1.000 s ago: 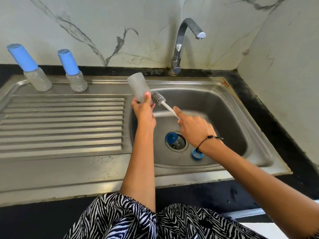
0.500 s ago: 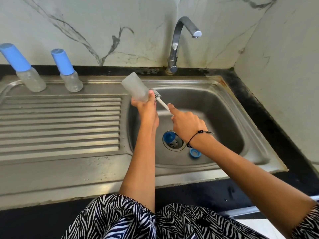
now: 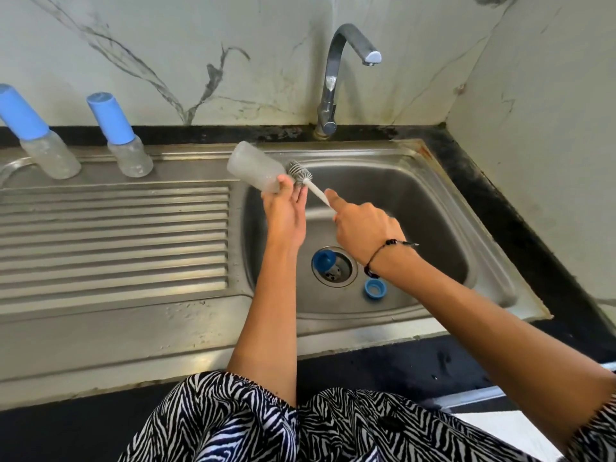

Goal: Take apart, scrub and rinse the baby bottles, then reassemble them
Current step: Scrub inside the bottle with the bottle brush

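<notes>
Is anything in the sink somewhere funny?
Yes. A blue nipple piece sits right on the drain, and a blue ring lies loose on the sink floor beside it. Small parts there could block draining. No water runs from the tap.

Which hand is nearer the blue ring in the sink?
Right. The right hand holds the brush just above the ring; the left hand grips the bottle farther left.

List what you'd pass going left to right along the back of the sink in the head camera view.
Blue-capped baby bottle at the far left → second blue-capped baby bottle → uncapped bottle gripped by the left hand → bottle brush held by the right hand → faucet.
</notes>
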Available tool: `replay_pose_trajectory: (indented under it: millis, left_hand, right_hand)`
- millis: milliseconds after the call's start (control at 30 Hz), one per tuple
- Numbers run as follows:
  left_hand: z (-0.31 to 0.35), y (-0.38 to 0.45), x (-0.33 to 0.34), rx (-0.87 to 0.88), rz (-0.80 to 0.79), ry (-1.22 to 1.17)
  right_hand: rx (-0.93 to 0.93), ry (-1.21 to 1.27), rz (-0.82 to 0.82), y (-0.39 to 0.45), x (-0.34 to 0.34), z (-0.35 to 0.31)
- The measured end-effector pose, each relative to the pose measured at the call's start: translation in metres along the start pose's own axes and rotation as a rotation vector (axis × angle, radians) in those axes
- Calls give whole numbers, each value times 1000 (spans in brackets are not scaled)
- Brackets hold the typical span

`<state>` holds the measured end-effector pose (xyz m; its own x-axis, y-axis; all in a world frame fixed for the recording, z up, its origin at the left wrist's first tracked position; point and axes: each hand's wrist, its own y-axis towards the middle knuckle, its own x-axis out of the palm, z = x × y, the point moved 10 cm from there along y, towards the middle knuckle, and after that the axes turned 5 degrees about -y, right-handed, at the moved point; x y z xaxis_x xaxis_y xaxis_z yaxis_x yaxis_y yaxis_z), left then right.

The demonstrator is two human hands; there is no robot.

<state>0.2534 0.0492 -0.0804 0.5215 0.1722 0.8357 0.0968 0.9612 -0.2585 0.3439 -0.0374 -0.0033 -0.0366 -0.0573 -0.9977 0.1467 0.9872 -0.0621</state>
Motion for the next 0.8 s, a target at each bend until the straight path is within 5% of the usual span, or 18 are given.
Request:
replay_pose_trajectory:
  millis: [300,567,800]
  left_hand:
    - [2,2,-17,88,148,138]
    - [-6,2,9,-69,-154,19]
    - [6,7,-31,30,200,204]
  right_hand:
    - [-22,-72,1,-19,9,-3]
    - [18,-11,30,3,-6,9]
    - [-22,28,42,-11,2,-4]
